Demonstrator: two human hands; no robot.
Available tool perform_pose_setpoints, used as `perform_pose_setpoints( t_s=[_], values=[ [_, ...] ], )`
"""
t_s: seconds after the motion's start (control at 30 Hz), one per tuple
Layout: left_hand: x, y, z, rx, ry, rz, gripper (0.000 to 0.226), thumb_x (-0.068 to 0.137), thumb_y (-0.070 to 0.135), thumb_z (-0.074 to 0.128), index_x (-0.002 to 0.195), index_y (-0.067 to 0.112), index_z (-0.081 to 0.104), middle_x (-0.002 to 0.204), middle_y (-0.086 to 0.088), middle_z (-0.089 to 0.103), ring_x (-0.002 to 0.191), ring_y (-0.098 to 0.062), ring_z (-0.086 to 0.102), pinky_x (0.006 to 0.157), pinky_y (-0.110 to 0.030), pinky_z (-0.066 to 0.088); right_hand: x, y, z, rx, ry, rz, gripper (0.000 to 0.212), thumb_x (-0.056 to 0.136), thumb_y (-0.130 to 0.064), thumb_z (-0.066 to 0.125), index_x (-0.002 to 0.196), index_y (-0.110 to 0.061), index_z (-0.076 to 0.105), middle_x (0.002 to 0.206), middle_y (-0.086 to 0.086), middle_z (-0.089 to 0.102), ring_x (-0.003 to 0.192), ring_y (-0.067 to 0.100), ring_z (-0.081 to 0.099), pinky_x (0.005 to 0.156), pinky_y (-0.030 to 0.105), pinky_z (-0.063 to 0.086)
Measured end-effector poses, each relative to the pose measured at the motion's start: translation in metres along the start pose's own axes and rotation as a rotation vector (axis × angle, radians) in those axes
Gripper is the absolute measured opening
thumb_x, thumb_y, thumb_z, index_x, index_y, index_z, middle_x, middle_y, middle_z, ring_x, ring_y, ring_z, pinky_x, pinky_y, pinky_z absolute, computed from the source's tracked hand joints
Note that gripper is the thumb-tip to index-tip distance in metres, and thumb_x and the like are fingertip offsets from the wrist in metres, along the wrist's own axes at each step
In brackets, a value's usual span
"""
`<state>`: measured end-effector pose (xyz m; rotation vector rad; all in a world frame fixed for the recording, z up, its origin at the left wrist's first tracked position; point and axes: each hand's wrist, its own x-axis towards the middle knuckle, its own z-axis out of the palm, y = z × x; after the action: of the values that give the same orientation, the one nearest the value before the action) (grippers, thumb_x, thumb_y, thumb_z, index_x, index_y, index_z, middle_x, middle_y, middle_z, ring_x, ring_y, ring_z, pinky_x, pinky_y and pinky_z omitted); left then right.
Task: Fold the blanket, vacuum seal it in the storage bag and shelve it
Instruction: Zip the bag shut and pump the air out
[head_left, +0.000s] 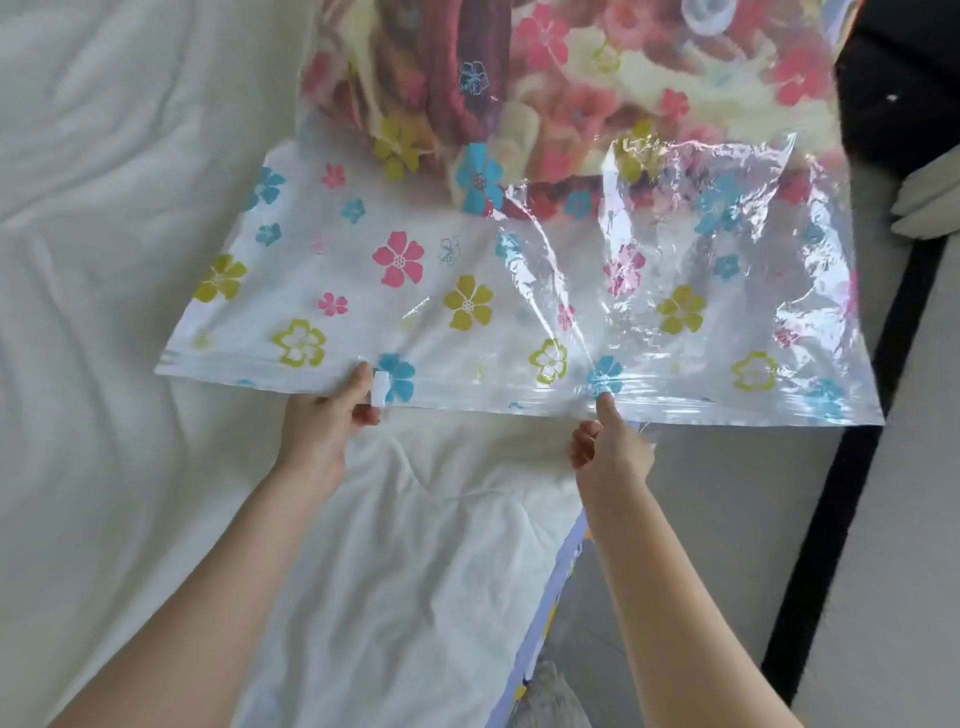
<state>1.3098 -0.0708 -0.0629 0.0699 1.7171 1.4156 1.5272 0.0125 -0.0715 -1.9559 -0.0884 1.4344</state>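
A clear storage bag (467, 270) printed with pink, blue and yellow flowers lies on the white bed, its zip edge toward me. The folded blanket (545, 78), red, pink and cream, sits inside at the bag's far end near a round valve (709, 13). My left hand (324, 415) pinches a small white slider clip (379, 388) on the zip edge, left of the middle. My right hand (608, 441) pinches the same edge further right, thumb on top of a blue flower. The bag's right part hangs out past the bed's edge.
Rumpled white bedding (130, 260) covers the bed to the left and in front of me. The bed's corner (566, 561) drops to a grey floor (727, 519) on the right. A black strip (852, 467) runs across the floor, with a white object (930, 202) at far right.
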Motion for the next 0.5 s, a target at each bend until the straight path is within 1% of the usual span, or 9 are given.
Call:
perform_pose_setpoints(
  t_s=[0.03,0.07,0.13,0.2,0.23,0.3,0.37,0.43,0.5],
  values=[
    [0.0,-0.001,0.0,0.001,0.004,-0.005,0.011,0.09,0.011,0.061,0.08,0.015,0.064,0.069,0.006,0.063,0.05,-0.006,0.052,0.049,-0.019,0.044,-0.002,0.003,-0.001,0.019,-0.006,0.022,0.023,0.085,-0.024,0.07,0.091,-0.008,0.055,0.057,0.004,0.044,0.043,0.015,0.036,0.045,0.024,0.028],
    [0.0,-0.002,0.0,0.0,0.009,-0.009,0.011,0.089,0.011,0.061,0.08,0.015,0.064,0.067,0.008,0.063,0.049,-0.005,0.051,0.049,-0.019,0.044,-0.006,0.004,0.0,0.036,-0.018,0.053,0.023,0.086,-0.024,0.068,0.094,-0.008,0.055,0.056,0.003,0.042,0.042,0.015,0.035,0.044,0.023,0.027],
    [0.0,-0.003,0.0,-0.008,0.003,-0.012,0.011,0.09,0.011,0.061,0.08,0.016,0.064,0.065,0.01,0.064,0.049,-0.005,0.052,0.05,-0.019,0.044,-0.016,0.004,0.006,0.053,-0.033,0.111,0.027,0.087,-0.03,0.066,0.086,-0.005,0.054,0.058,0.003,0.046,0.043,0.015,0.039,0.046,0.024,0.03],
    [0.001,-0.003,-0.002,-0.008,-0.019,0.0,0.01,0.09,0.011,0.06,0.082,0.016,0.064,0.064,0.011,0.064,0.05,-0.005,0.052,0.05,-0.019,0.043,-0.022,0.005,0.013,0.022,0.005,0.12,0.032,0.086,-0.036,0.066,0.078,-0.007,0.053,0.065,0.004,0.052,0.05,0.016,0.046,0.049,0.025,0.034],
    [0.001,-0.003,-0.002,-0.007,-0.03,0.006,0.01,0.09,0.011,0.06,0.082,0.016,0.064,0.065,0.011,0.064,0.051,-0.005,0.052,0.05,-0.019,0.043,-0.023,0.004,0.016,-0.003,0.029,0.117,0.033,0.085,-0.038,0.067,0.076,-0.009,0.053,0.067,0.003,0.052,0.051,0.016,0.046,0.049,0.025,0.034],
    [0.002,-0.003,-0.003,-0.014,-0.045,0.012,0.01,0.09,0.011,0.06,0.082,0.015,0.064,0.067,0.008,0.064,0.053,-0.006,0.052,0.05,-0.02,0.043,-0.018,0.001,0.017,-0.015,0.031,0.139,0.036,0.083,-0.039,0.068,0.07,-0.012,0.05,0.062,-0.002,0.044,0.047,0.013,0.038,0.045,0.023,0.029],
    [0.002,-0.004,-0.003,-0.03,-0.051,0.013,0.01,0.09,0.01,0.06,0.082,0.015,0.064,0.068,0.007,0.063,0.055,-0.008,0.052,0.051,-0.021,0.043,-0.008,-0.006,0.017,0.013,-0.037,0.195,0.042,0.081,-0.043,0.07,0.065,-0.014,0.044,0.058,-0.004,0.035,0.044,0.012,0.03,0.039,0.02,0.023],
    [0.002,-0.005,-0.003,-0.044,-0.054,0.009,0.01,0.09,0.009,0.06,0.082,0.014,0.063,0.068,0.006,0.062,0.056,-0.009,0.052,0.051,-0.021,0.043,-0.003,-0.014,0.017,0.01,-0.129,0.238,0.047,0.078,-0.046,0.072,0.059,-0.016,0.041,0.052,-0.005,0.032,0.04,0.011,0.025,0.035,0.016,0.019],
    [0.001,-0.005,-0.003,-0.047,-0.059,0.008,0.011,0.09,0.009,0.06,0.081,0.014,0.063,0.068,0.005,0.062,0.057,-0.009,0.052,0.052,-0.021,0.043,-0.001,-0.014,0.014,0.014,-0.177,0.207,0.038,0.08,-0.036,0.073,0.06,-0.019,0.045,0.045,-0.007,0.031,0.035,0.009,0.023,0.034,0.015,0.017]
  ],
)
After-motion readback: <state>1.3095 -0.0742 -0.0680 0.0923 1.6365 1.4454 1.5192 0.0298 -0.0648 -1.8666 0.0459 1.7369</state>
